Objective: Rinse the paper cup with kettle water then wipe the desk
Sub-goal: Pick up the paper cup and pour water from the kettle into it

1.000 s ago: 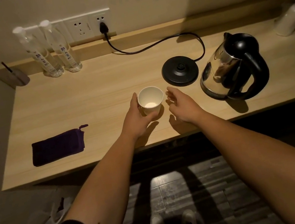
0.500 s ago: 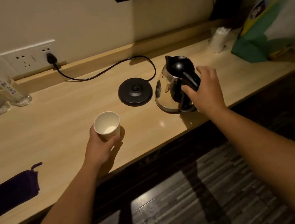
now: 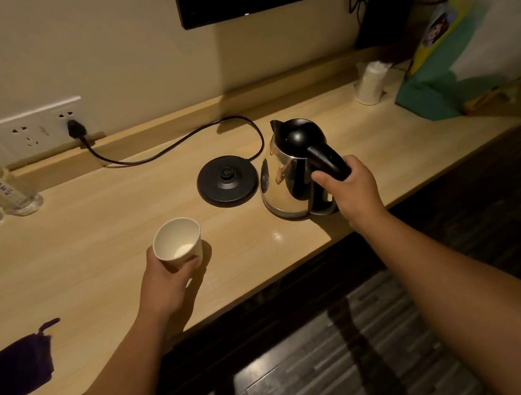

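My left hand [image 3: 165, 278] grasps paper cup [image 3: 177, 243] on bench [image 3: 87, 248]; right hand [image 3: 353, 186] clenched round kettle [image 3: 296, 170] handle

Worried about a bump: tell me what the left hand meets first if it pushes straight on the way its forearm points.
Probably the kettle base, beyond the cup the left hand holds; depth is unclear.

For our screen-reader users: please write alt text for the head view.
Over a wooden desk, the left hand holds a white paper cup while the right hand grips the handle of a steel kettle standing beside its black base.
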### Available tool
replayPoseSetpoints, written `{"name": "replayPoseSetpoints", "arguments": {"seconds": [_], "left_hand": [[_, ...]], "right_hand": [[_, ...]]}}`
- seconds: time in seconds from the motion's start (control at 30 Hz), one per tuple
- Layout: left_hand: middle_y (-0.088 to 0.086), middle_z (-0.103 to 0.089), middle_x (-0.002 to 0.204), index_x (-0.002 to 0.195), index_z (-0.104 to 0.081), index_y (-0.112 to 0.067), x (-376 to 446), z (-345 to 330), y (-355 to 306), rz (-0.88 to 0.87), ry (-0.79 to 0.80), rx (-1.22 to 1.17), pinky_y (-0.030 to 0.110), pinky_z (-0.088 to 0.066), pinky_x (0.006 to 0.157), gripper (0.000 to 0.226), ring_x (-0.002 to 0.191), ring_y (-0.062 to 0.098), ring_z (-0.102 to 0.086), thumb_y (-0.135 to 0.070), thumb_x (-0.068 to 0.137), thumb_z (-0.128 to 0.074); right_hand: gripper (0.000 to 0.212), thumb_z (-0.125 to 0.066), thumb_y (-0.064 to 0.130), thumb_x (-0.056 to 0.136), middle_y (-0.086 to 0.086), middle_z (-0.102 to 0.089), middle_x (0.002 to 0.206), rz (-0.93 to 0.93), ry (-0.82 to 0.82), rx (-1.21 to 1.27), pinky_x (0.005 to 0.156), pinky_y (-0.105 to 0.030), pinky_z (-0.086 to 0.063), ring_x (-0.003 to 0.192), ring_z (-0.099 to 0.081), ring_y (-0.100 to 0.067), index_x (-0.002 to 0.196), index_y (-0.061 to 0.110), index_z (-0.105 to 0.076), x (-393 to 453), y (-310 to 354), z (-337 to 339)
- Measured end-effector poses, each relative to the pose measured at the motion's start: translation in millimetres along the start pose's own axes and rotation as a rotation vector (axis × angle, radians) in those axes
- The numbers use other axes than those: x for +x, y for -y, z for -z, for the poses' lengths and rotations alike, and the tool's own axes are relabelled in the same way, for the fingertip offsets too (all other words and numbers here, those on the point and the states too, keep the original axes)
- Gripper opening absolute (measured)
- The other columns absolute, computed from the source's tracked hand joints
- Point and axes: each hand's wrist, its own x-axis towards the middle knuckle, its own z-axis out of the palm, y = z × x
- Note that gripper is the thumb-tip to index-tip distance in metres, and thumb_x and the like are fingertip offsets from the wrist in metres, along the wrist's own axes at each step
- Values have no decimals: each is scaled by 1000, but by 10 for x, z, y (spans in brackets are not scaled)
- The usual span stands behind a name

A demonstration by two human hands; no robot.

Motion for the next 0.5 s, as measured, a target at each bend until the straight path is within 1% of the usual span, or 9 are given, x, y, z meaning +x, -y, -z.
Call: {"name": "replayPoseSetpoints", "arguments": {"seconds": [0.1,0.17,0.27,0.37,0.4,0.47,0.5], "left_hand": [[0,-51,128,142,-31,-22,-20,14,-18,1,-8,-19,35,-43,88,79,114,22,-49,-26,79,-78],[-3,-52,123,140,-32,-22,-45,23,-34,1,-17,-28,32,-41,85,77,109,18,-50,-26,79,-78],[-5,-53,120,138,-34,-23,-58,21,-57,10,-21,-56,30,-40,84,73,107,16,-51,-24,79,-77],[-6,-53,119,137,-35,-23,-50,38,-69,12,-13,-40,31,-41,85,72,107,16,-50,-27,79,-76],[-6,-52,119,137,-35,-23,-49,30,-71,16,-5,-39,30,-41,84,72,106,16,-50,-27,79,-76],[-7,-52,119,138,-35,-25,-61,36,-69,25,-2,-58,27,-41,82,72,106,14,-50,-27,79,-76],[-9,-52,118,138,-35,-26,-69,37,-74,29,-2,-74,23,-41,79,72,106,14,-50,-27,79,-76]], "right_hand": [[33,-70,33,83,6,-60,96,30,22,-5,65,-19,-44,87,-59,-6,109,18,-57,-63,71,25],[32,-71,32,83,5,-60,94,66,69,-20,62,-19,-43,83,-58,-5,108,19,-56,-97,171,44],[31,-73,31,81,0,-61,94,134,150,-43,63,-23,-45,84,-60,-12,106,19,-58,-122,358,68],[25,-75,25,79,-1,-62,88,186,254,-66,52,-15,-45,79,-60,-15,99,21,-60,-139,566,43],[25,-75,24,79,0,-62,89,196,293,-93,52,-14,-45,80,-60,-14,99,22,-60,-148,624,36],[26,-77,25,77,1,-63,90,226,371,-167,58,-20,-44,83,-60,-13,99,22,-61,-157,747,-14],[26,-77,25,76,2,-63,90,237,406,-206,60,-23,-44,84,-60,-12,98,23,-62,-157,804,-44]]}}
